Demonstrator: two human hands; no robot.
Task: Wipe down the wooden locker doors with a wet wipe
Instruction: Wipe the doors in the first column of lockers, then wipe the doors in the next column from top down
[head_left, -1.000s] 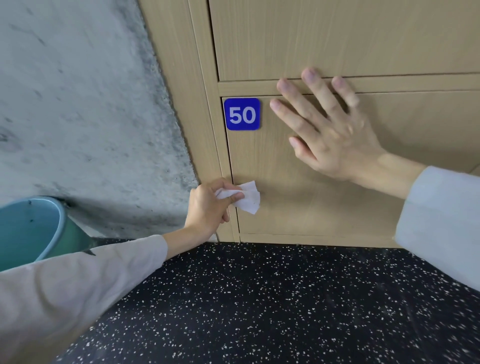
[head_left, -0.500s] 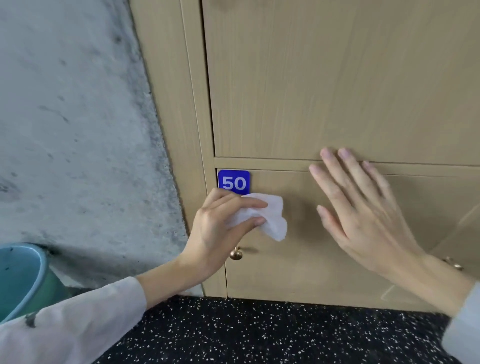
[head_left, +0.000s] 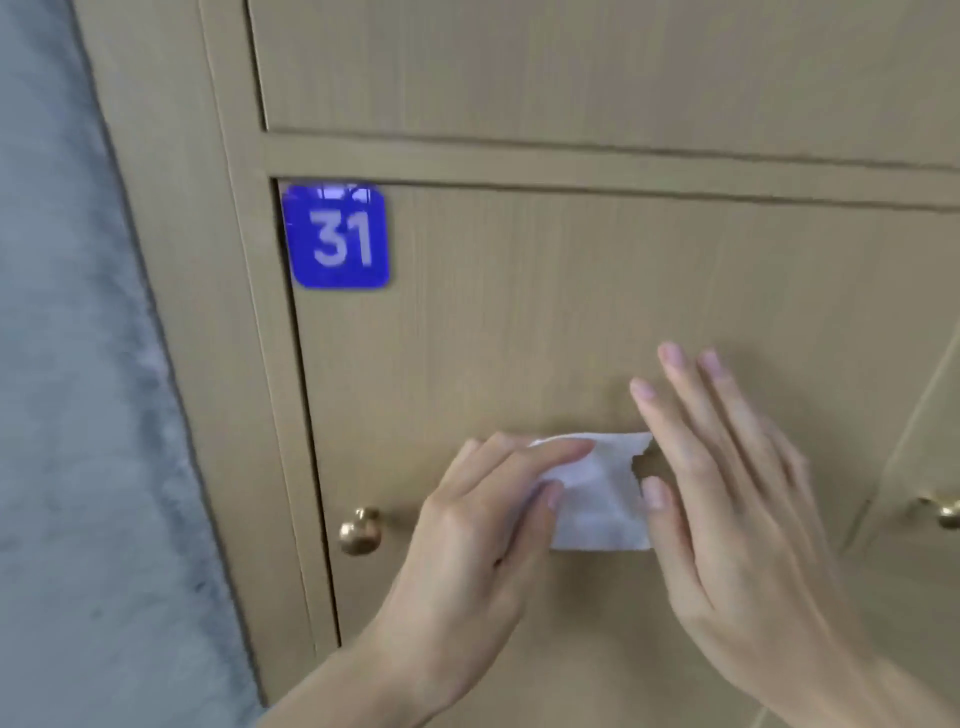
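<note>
View has jumped up a level: 0.5 s ago the blue plate read 50 with the speckled floor and a teal bucket in frame; now the wooden locker door filling the frame carries a blue number plate reading 31, and floor and bucket are gone. I read that as door 50 done, door 31 starting, no wipe stroke visible on it yet.

Grey concrete wall runs down the left, beside the locker frame. A second door sits above 31, cut off at the top edge.

Right hand is off its flat brace on the lower door. It's now open, fingers straight and spread, index fingertip and thumb tip at the right edge of the wet wipe. Can't tell if it presses the wipe, is about to take it, or touches the door at all.

Left hand pinches the wipe between thumb and fingers, as before. Wipe sits mid-door, below and right of the plate, right of the brass knob. Whether it's in contact with the wood: can't tell.

Hard to read: motion blur throughout; plate top edge smeared. A second brass knob on the neighbouring door is cropped at the right edge. Both forearms are cut off at the bottom.
</note>
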